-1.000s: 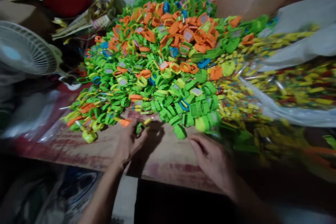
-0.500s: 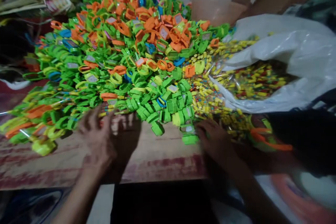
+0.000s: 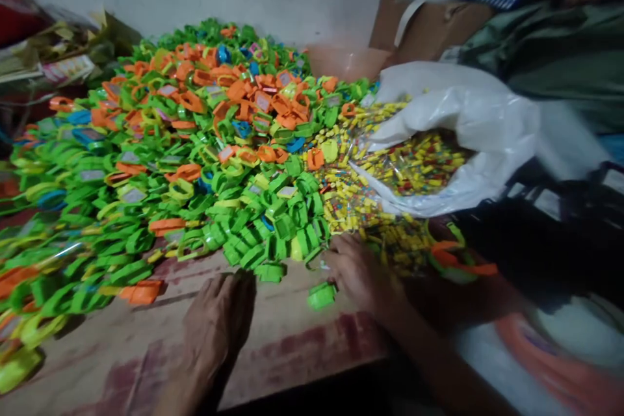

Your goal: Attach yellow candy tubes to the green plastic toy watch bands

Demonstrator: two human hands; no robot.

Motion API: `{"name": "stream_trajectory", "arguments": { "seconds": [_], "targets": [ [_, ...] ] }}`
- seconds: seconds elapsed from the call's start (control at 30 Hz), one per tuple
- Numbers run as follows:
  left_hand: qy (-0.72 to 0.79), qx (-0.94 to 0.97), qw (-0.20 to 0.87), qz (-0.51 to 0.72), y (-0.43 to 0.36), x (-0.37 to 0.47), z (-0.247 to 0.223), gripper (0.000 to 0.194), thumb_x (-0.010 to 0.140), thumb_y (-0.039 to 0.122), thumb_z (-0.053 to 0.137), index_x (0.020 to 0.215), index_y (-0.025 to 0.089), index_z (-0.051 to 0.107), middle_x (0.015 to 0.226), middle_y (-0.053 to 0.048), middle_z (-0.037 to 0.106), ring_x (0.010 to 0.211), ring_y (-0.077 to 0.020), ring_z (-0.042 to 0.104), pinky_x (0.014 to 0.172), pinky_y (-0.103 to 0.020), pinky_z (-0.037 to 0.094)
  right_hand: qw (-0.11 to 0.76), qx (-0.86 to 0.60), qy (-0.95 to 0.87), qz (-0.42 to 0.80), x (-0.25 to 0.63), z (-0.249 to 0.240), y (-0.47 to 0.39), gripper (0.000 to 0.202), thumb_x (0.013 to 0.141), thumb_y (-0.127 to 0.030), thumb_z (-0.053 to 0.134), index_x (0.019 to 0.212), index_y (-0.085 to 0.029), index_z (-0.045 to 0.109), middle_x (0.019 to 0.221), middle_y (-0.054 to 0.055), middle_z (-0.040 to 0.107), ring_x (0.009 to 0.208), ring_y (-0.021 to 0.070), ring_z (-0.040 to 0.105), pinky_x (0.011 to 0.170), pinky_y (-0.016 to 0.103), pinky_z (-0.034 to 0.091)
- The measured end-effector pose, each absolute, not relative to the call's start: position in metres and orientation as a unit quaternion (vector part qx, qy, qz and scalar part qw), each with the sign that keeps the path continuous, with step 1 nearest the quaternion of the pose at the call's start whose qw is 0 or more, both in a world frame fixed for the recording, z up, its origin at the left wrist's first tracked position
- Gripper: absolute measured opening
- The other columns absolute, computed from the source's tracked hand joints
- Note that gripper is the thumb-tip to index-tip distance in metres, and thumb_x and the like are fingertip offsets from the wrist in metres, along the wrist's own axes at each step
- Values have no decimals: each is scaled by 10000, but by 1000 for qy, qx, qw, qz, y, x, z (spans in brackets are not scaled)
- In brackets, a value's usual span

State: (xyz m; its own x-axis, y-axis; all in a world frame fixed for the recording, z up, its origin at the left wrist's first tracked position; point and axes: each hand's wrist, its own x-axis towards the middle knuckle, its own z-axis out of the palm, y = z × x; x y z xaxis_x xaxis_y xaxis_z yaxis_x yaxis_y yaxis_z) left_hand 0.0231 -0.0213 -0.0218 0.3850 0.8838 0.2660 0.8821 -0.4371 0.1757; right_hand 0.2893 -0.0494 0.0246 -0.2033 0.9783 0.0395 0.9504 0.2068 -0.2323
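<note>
A big heap of plastic toy watches (image 3: 160, 143), mostly green with orange, yellow and blue ones, covers the table (image 3: 273, 331). My left hand (image 3: 214, 318) rests on the tabletop in front of the heap, its fingers curled down and close together; what is under them, if anything, is hidden. At the heap's front right, my right hand (image 3: 353, 270) has its fingers closed on a green toy watch (image 3: 314, 259), mostly covered and blurred. One loose green toy watch (image 3: 322, 296) lies just below those fingertips.
Right of the heap, a white plastic sack (image 3: 502, 123) lies open, with small yellow-capped tubes (image 3: 429, 162) inside and spilling out. An orange toy watch (image 3: 463, 260) lies near my right forearm. Behind stand a pinkish tub (image 3: 346, 62) and a cardboard box (image 3: 439, 26).
The view has swung right and up. My left hand has drawn back from the heap's edge and its spread fingers have curled in. The right hand stays by the green watches.
</note>
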Motion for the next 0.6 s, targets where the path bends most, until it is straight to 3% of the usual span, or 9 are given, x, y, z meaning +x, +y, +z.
{"name": "stream_trajectory", "arguments": {
  "seconds": [0.1, 0.27, 0.37, 0.43, 0.5, 0.6],
  "targets": [
    [508, 830, 1, 228, -22, 29, -17, 195, 915, 322, 462, 967, 181, 586, 868, -75, 635, 798, -237, 585, 691, -339, 467, 145, -600, -785, 59, 263, 20, -54, 212, 835, -39, 518, 872, -181, 671, 889, 67, 583, 897, 221, 482, 850, 371, 363],
    [335, 910, -65, 235, -11, 40, -17, 284, 903, 247, 467, 1151, 163, 577, 1155, -125, 631, 1036, -288, 563, 865, -419, 475, 169, -552, -811, 100, 233, 9, -60, 266, 782, -12, 501, 939, -179, 635, 939, 52, 597, 960, 211, 501, 1012, 398, 305],
    [366, 896, -74, 241, -6, 33, -32, 251, 924, 283, 495, 1119, 187, 621, 1112, -120, 642, 1043, -295, 567, 846, -424, 498, 211, -557, -798, 90, 264, 10, -54, 337, 752, -15, 519, 1023, -183, 630, 908, 35, 613, 875, 179, 530, 868, 300, 395],
    [408, 874, -46, 260, -6, 27, -42, 252, 930, 345, 507, 1080, 201, 649, 1108, -117, 636, 1073, -307, 564, 840, -434, 512, 213, -606, -766, -14, 305, 15, -43, 249, 788, -23, 494, 901, -173, 658, 810, 49, 603, 776, 182, 518, 694, 275, 395],
    [441, 850, -5, 288, -8, 23, -46, 262, 925, 391, 511, 1013, 209, 678, 1123, -116, 629, 1099, -317, 564, 855, -450, 515, 173, -631, -752, -83, 346, 19, -30, 255, 837, -47, 468, 926, -159, 679, 821, 79, 600, 794, 204, 512, 696, 293, 379],
    [489, 790, 90, 359, -12, 26, -33, 281, 896, 430, 543, 915, 196, 698, 1114, -114, 635, 1043, -291, 609, 846, -418, 530, 140, -587, -794, -71, 386, 20, -9, 269, 808, -30, 463, 808, -167, 694, 769, 81, 565, 774, 213, 497, 695, 304, 361]
  ]
}}
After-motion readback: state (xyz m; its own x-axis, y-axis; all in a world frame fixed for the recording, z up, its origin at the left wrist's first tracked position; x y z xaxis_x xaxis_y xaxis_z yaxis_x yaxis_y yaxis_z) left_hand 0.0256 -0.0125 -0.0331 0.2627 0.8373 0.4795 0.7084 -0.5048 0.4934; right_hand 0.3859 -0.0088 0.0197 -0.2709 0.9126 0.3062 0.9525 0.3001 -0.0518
